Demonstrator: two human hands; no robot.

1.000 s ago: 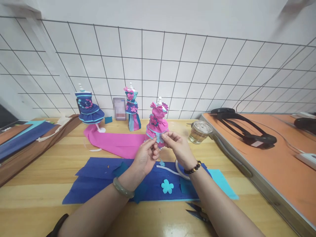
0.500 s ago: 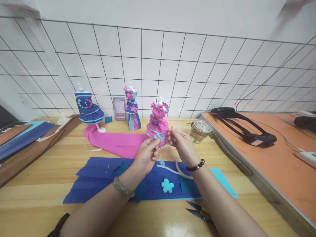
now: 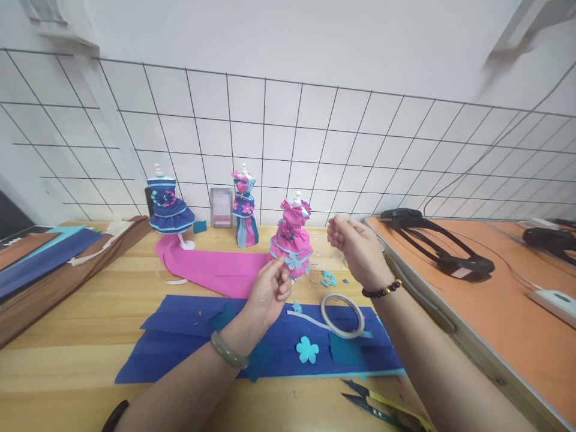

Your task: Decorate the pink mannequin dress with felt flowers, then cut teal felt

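Note:
My left hand (image 3: 269,290) is closed in a pinch, with a light blue felt flower (image 3: 294,260) at its fingertips. Behind the flower stands a small dress form in a ruffled pink dress (image 3: 294,231). My right hand (image 3: 357,249) is raised to the right of the form, thumb and fingers pressed together; whatever they pinch is too small to make out. Below lie a roll of white tape (image 3: 324,300) with its end pulled out and a turquoise flower cutout (image 3: 307,350), both on dark blue fabric (image 3: 180,342).
Thread snips (image 3: 366,401) lie near the front. Two other dressed forms, one in blue (image 3: 171,207) and one in mixed colours (image 3: 245,210), stand at the back beside a phone (image 3: 222,207). Pink fabric (image 3: 216,270) crosses the table. A black headset-like frame (image 3: 443,246) rests on the orange surface.
My right hand has moved right, away from the left hand and the flower, uncovering the tape roll. My left hand stays near the pink dress. The view has tilted up slightly.

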